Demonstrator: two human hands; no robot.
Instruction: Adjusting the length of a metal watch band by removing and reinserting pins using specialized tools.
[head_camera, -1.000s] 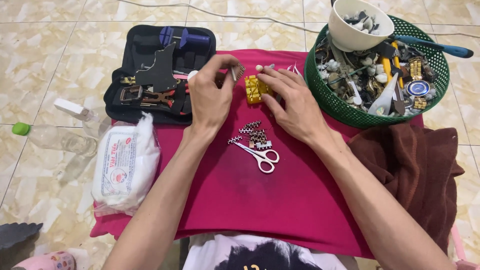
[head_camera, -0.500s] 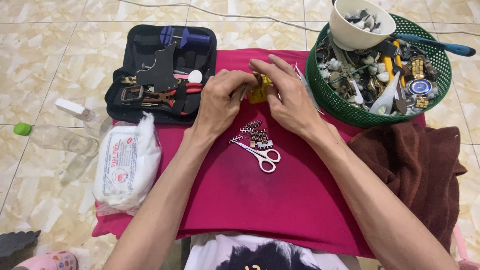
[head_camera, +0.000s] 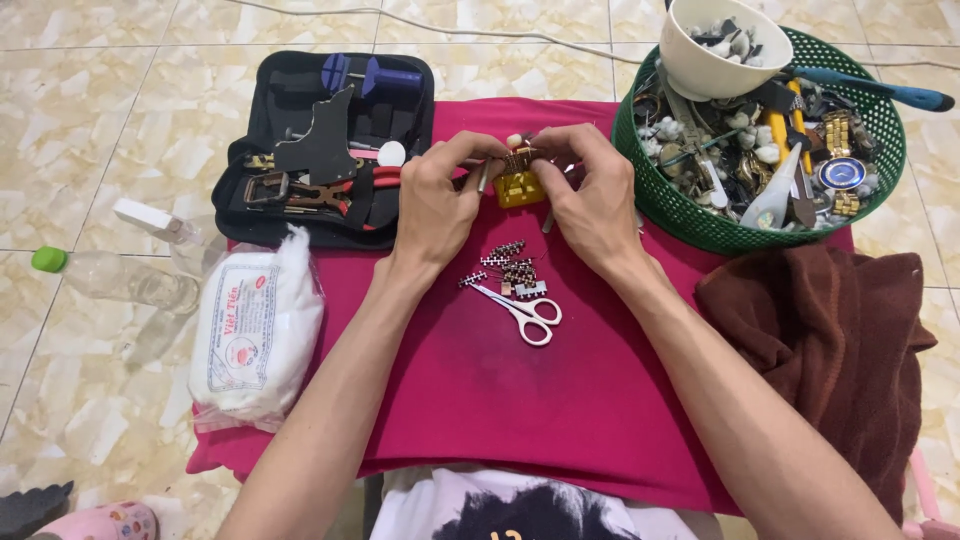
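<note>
Together, left hand (head_camera: 436, 205) and right hand (head_camera: 590, 200) fingers pinch metal link strap (head_camera: 518, 160) over yellow block (head_camera: 520, 189).

Bright, even, diffuse light from above, soft faint shadows under the forearms; mild sheen on the pale floor tiles (head_camera: 90, 110); sharp focus throughout, slight wide-angle stretch at the edges

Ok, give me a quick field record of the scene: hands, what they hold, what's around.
left hand: fingers pinch a thin tool at the yellow block
right hand: fingers on a small metal band piece over the yellow block
below hands: scissors, watch links
surface: magenta cloth
left: black tool case
right: green basket
</note>
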